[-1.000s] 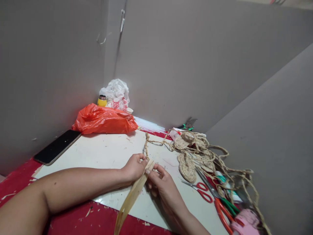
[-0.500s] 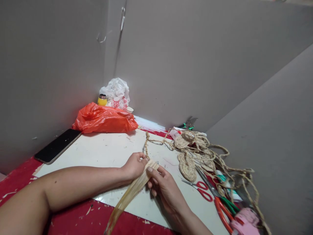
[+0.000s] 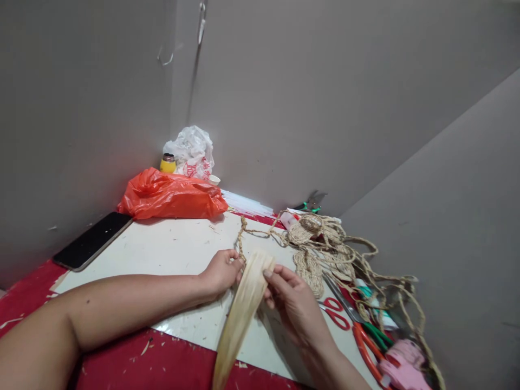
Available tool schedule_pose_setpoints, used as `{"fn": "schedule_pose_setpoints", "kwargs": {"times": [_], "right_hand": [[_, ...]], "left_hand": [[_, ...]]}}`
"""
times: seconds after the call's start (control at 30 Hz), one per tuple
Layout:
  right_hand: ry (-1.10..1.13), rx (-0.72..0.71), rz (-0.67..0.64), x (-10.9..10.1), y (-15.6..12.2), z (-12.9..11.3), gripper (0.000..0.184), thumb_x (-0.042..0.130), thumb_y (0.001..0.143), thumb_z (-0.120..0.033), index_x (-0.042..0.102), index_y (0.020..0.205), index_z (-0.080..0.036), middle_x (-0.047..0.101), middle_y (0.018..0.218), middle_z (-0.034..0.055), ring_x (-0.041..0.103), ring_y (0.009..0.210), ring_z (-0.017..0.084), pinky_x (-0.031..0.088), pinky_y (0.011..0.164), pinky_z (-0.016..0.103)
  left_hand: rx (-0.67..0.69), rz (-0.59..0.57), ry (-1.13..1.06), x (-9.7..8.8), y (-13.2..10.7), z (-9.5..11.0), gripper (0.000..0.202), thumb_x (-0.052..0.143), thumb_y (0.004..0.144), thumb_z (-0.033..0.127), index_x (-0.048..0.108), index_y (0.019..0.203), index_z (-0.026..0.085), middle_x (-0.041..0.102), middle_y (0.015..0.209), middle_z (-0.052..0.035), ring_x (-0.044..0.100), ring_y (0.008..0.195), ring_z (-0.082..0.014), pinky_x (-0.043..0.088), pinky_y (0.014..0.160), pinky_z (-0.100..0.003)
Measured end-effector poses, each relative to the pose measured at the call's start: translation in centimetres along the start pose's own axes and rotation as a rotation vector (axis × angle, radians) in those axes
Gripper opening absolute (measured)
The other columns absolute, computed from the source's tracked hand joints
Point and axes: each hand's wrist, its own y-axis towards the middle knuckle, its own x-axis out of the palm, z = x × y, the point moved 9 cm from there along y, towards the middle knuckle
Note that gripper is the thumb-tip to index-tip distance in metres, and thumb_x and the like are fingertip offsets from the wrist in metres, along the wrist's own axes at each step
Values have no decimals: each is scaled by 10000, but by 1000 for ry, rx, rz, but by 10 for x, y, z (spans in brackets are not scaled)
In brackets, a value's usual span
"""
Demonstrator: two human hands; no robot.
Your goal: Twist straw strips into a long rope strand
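My left hand (image 3: 221,272) pinches the top left edge of a long pale dried husk strip (image 3: 242,307). My right hand (image 3: 293,301) pinches its top right edge, so the strip is spread wide and flat between them. The strip hangs down toward me over the white board (image 3: 170,252). Just beyond my left fingers lies the end of a braided straw cord (image 3: 242,238), which runs back to a heap of woven straw pieces (image 3: 314,246).
A black phone (image 3: 92,240) lies at the left. An orange plastic bag (image 3: 173,196), a white bag (image 3: 190,151) and a yellow jar (image 3: 168,163) sit in the corner. Red scissors (image 3: 337,314), green-handled cutters and a pink tool (image 3: 402,363) lie at the right among cord.
The husk strip, narrow and folded before, has been opened out wide between my hands. My right hand has moved slightly right; the view has shifted a little.
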Motion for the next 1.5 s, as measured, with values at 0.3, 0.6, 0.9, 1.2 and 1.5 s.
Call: {"fn": "schedule_pose_setpoints", "kwargs": {"times": [0.3,0.6,0.9,1.2,1.5], "right_hand": [[-463,-145,-73,12,-4,-13,258,701,686,-371,542,632,-176,454,460,-49,385,404,81,280,390,195],[-474,-15,-172,37,-8,12,226,618,712,-337,524,596,-168,438,457,-48,397,395,87,294,401,206],[-467,-53,-125,32,-7,9,190,604,710,-325,546,639,-158,466,482,-42,394,406,87,282,405,202],[-723,-323,-103,35,-10,-1,190,512,797,-283,544,661,-155,493,565,-17,424,532,111,344,505,213],[-748,-443,-75,38,-17,-6,195,506,826,-283,554,681,-162,516,560,-16,458,526,115,367,510,205]], "left_hand": [[33,134,28,-12,0,12,172,481,820,253,429,670,185,431,460,69,366,388,-70,304,461,-191],[231,152,335,-13,1,23,150,479,813,222,475,670,177,410,523,55,383,507,-92,297,535,-212],[230,155,349,-11,-2,25,140,466,815,229,467,686,174,360,503,70,340,478,-81,253,483,-200],[235,181,327,-12,-3,25,164,448,831,284,462,702,183,374,481,77,353,441,-78,272,479,-201],[268,202,336,-13,-2,26,164,446,829,281,475,706,176,362,507,73,341,469,-82,261,491,-205]]}}
